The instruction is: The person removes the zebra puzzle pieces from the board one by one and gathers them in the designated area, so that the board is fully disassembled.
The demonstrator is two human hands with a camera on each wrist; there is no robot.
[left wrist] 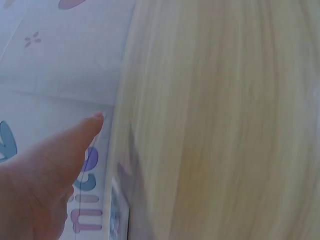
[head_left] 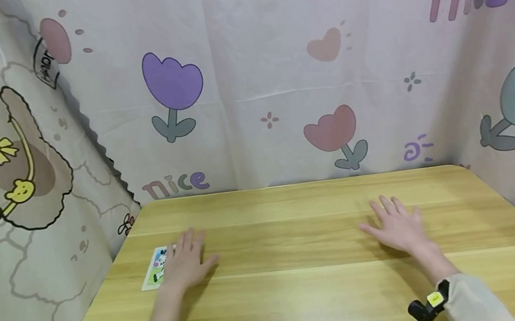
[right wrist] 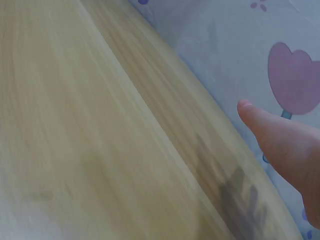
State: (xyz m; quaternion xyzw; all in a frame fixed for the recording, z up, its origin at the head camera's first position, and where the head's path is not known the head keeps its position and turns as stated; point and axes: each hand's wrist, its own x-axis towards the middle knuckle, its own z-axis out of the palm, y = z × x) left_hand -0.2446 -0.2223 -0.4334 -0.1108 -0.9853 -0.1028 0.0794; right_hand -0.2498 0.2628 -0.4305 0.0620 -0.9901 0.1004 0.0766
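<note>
At the left of the wooden table (head_left: 281,304), a picture card (head_left: 157,268) with a white border and a coloured cartoon print lies flat. My left hand (head_left: 185,266) is over its right side and hides part of it. Those fingers are straight and spread, holding nothing. In the left wrist view, the thumb (left wrist: 95,122) sticks out and the edge of the card (left wrist: 117,215) shows below it. My right hand (head_left: 399,227) is held over the right part of the table, fingers spread, with nothing in it. A shadow of it falls on the wood in the right wrist view.
A printed curtain (head_left: 262,68) with tulips and hearts hangs behind the table's far edge. Another cloth (head_left: 14,263) with a cartoon bear hangs along the left side. Small black cameras (head_left: 427,307) are strapped at both wrists.
</note>
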